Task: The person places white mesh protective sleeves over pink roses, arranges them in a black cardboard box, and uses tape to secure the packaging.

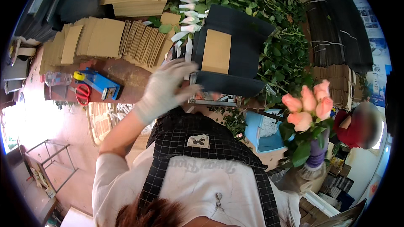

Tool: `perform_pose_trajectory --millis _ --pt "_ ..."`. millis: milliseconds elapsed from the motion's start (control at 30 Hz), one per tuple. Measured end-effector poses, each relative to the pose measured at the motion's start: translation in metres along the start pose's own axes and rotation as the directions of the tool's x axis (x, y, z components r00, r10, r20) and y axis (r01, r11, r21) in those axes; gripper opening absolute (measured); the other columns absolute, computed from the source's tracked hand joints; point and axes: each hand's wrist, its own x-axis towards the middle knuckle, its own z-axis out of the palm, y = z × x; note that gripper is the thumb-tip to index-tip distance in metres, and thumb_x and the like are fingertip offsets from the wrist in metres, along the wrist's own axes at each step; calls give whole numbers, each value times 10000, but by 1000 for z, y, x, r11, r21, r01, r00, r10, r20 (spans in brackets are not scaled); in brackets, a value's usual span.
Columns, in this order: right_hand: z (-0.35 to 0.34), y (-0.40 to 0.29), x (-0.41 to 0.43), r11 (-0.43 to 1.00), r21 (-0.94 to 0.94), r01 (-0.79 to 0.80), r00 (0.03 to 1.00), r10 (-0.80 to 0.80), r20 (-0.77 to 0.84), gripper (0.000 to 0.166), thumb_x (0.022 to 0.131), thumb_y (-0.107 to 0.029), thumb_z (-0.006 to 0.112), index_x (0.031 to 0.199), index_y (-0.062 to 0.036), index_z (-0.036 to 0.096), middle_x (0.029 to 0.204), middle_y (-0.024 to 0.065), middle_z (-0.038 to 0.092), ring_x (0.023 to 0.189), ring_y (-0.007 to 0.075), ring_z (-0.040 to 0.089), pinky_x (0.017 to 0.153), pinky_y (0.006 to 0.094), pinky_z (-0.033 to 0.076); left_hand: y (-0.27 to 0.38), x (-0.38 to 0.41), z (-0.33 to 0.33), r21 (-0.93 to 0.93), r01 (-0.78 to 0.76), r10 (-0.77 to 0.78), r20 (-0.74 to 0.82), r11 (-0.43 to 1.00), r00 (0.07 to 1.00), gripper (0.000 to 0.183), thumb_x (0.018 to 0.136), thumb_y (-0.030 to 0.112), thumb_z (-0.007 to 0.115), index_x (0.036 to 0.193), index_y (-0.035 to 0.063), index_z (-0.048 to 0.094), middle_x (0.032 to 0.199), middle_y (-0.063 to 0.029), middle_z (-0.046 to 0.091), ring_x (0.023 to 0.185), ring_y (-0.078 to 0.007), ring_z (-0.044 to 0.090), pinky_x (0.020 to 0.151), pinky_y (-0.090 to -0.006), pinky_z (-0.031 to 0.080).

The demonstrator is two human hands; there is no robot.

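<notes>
My left hand (170, 85), in a whitish glove and blurred, is at the left edge of the black wrapping sheets (243, 56). Its fingers are spread, and I see nothing held in it. A tan cardboard piece (216, 51) lies on those sheets, which rest over a metal-edged frame (214, 101). Off to the right, my right hand (319, 146), gloved in purple and partly hidden by leaves, grips a bunch of peach-pink roses (309, 105) with their blooms upward.
Leafy rose stems (281, 47) with white-wrapped heads (190, 20) cover the table's far side. Cardboard sheets (104, 37), a blue tape dispenser (101, 83) and red-handled scissors (83, 94) are leftward. A blue bin (268, 146) stands below the table; another person (342, 127) is at right.
</notes>
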Motion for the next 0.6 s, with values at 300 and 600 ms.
perform_pose_trajectory --millis 300,600 --pt "86 76 74 886 144 -441 893 417 170 525 737 -291 659 1194 -41 592 1005 184 646 930 305 631 803 394 500 30 93 57 424 -43 -196 503 905 842 845 794 590 605 1365 5 394 1460 -248 296 1348 -480 259 1092 -504 282" --pt "116 73 69 820 346 -457 889 412 198 665 650 -146 744 1264 -99 495 1262 141 512 1188 361 464 1007 446 374 32 87 50 403 -94 -138 509 910 849 809 742 478 705 1313 -35 449 1388 -299 335 1319 -513 279 1022 -484 382"
